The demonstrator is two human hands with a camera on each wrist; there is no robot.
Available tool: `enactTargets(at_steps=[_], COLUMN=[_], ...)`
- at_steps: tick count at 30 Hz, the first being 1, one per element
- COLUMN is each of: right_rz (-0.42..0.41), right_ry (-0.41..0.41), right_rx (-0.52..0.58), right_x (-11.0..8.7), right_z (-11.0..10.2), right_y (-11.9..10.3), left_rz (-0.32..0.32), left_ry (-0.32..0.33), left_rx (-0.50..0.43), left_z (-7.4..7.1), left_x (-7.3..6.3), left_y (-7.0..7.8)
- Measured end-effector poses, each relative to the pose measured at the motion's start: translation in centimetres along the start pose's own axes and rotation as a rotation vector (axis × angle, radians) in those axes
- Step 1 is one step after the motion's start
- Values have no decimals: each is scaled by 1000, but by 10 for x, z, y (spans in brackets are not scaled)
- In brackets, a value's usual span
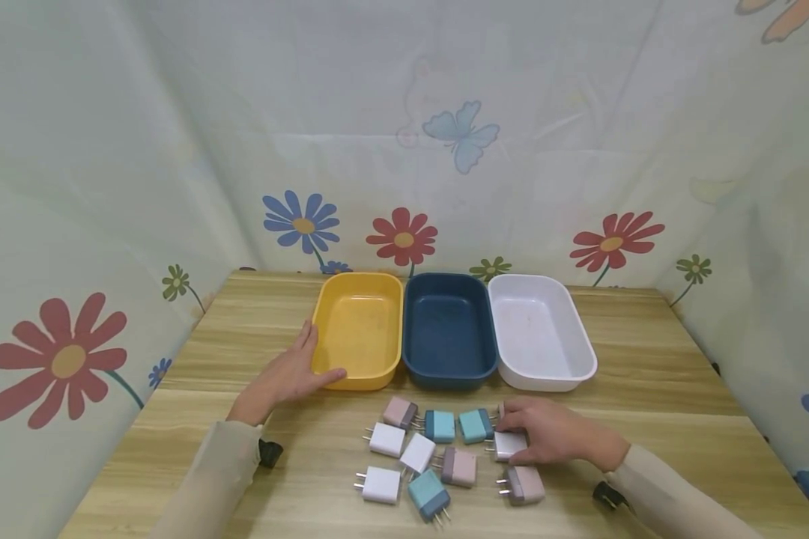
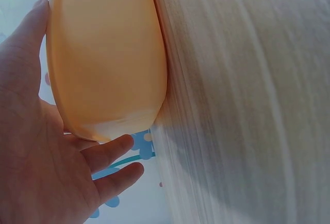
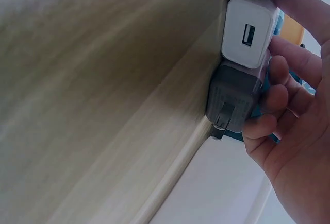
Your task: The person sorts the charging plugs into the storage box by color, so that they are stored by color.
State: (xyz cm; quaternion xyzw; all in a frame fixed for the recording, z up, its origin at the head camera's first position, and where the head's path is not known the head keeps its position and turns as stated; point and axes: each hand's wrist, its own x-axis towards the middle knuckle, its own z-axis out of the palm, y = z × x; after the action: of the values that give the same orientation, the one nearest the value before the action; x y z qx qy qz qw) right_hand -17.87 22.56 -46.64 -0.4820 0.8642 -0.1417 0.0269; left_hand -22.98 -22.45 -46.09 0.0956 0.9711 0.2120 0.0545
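My left hand [image 1: 286,378] rests at the near left corner of a yellow bin [image 1: 314,352], thumb along its near rim and fingers spread by its side. In the left wrist view the thumb touches the yellow bin wall [image 2: 108,54] and the other fingers are loosely extended. My right hand [image 1: 553,433] pinches a white charger plug [image 1: 508,447] lying on the table, thumb on the near side, index finger on the far side. In the right wrist view its USB port faces the camera. A pink-and-grey charger [image 3: 234,98] sits beside it at the curled fingers, mostly hidden in the head view.
A navy bin [image 1: 448,378] and a white bin [image 1: 546,383] stand beside the yellow one. Several white, blue and pink chargers, including a blue one [image 1: 429,494] and a pink one [image 1: 524,485], lie on the wooden table [image 1: 297,479]. Flowered cloth [image 1: 512,187] hangs around the table.
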Motion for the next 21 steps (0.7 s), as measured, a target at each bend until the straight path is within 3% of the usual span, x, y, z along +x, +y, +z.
enactTargets(at_steps=[13,21], right_rz=[-71,-87], right_ry=[71,169], right_rx=[5,74], right_x=[5,10], right_z=[5,-4], right_y=[4,1], left_rz=[-3,5], left_ry=[3,5], left_rx=[-2,0], left_z=[2,2], left_x=[1,1], left_y=[-2,-3])
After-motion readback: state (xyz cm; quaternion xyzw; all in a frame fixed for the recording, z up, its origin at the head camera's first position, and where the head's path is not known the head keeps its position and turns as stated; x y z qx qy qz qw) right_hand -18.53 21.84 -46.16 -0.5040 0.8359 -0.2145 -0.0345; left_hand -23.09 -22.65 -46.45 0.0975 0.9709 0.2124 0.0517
